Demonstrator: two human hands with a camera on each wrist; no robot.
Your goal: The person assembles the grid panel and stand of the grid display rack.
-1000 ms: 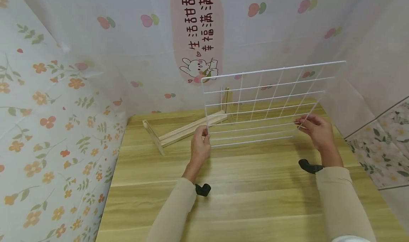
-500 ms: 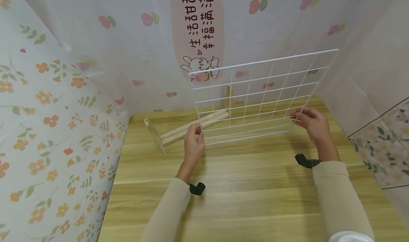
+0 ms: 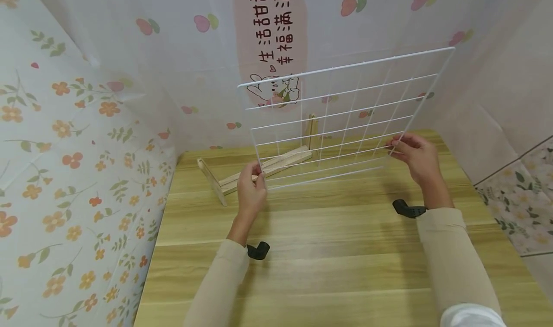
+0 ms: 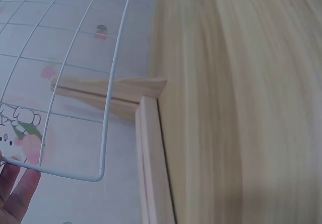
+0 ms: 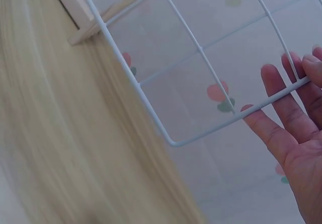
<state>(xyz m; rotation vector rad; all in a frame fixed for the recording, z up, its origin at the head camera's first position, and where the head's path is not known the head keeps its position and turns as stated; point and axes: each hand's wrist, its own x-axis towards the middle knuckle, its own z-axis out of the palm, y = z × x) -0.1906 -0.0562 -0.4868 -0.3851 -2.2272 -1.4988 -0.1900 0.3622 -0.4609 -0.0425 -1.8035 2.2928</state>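
Note:
A white wire grid panel (image 3: 332, 111) is held tilted above the table by both hands, one at each side edge. My left hand (image 3: 251, 190) pinches its left side wire near the lower corner. On the opposite edge, my right hand (image 3: 418, 161) grips the side wire between thumb and fingers. In the right wrist view, the fingers (image 5: 282, 128) lie along that wire close to a rounded corner. Behind the panel stands a pale wooden stand (image 3: 211, 180) with a grooved bar and an upright at each end, partly seen through the wires.
The wood-grain table (image 3: 328, 250) runs beneath both arms. A white printed curtain (image 3: 194, 77) hangs behind it, and a floral curtain (image 3: 78, 173) borders the left side. Dark wrist mounts (image 3: 258, 251) are worn on both wrists.
Both hands have moved left and slightly away with the grid panel. Its top edge has risen, and the panel now overlaps more of the wooden stand in the head view.

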